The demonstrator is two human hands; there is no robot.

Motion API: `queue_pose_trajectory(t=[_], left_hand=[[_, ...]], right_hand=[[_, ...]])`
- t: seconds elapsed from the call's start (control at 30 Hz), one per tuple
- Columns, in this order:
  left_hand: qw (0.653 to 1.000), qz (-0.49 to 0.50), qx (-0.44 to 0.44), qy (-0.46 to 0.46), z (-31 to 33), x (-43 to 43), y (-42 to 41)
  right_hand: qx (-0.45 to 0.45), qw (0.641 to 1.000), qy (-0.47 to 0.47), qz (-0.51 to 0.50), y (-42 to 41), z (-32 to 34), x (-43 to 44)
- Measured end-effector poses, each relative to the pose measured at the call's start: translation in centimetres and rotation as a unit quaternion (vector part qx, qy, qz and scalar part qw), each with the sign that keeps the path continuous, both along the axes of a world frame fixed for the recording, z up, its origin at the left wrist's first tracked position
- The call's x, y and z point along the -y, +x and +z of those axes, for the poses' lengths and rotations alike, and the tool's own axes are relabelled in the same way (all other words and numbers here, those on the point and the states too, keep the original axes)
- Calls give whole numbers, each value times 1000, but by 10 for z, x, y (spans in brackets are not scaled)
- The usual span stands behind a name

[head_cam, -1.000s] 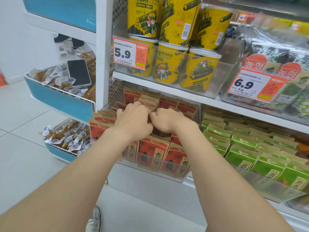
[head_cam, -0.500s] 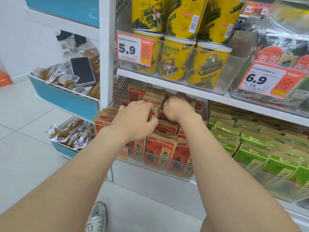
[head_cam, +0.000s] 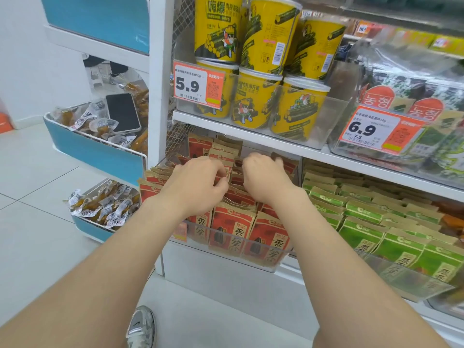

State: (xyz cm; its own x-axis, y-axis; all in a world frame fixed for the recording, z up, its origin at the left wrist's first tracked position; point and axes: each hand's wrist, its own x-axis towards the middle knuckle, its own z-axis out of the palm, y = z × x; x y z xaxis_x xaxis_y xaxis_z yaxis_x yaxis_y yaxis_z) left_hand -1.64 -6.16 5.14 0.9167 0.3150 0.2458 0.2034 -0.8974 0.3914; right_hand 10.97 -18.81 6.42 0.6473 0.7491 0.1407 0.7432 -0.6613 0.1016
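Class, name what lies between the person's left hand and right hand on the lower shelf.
The head view shows tops of red packets in the narrow gap between the left hand and the right hand; the hands are apart.

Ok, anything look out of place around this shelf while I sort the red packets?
Yes. A phone lies on the wrapped snacks in the upper blue side basket; it is no stock item. The rear red packets lean unevenly, and two upper yellow tubs tilt.

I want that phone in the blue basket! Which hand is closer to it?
Left. The left hand grips the red packets, right of and below the phone; the right hand is farther right.
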Motion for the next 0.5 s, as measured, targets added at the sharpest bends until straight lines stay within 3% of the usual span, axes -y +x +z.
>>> queue_pose_trajectory(t=[0.1,0.17,0.27,0.4,0.5], left_hand=[[999,6,26,-19,2,4,1],[998,12,55,-37,4,7,2],[990,-32,120,-72,9,19,1],[963,-109,200,-143,23,42,-2],[930,-131,239,-247,32,58,-6]], right_hand=[[90,992,50,73,-6,3,16],[135,971,160,117,-7,7,29],[166,910,344,163,-12,16,49],[135,829,508,192,-39,33,76],[25,772,611,173,-58,45,89]])
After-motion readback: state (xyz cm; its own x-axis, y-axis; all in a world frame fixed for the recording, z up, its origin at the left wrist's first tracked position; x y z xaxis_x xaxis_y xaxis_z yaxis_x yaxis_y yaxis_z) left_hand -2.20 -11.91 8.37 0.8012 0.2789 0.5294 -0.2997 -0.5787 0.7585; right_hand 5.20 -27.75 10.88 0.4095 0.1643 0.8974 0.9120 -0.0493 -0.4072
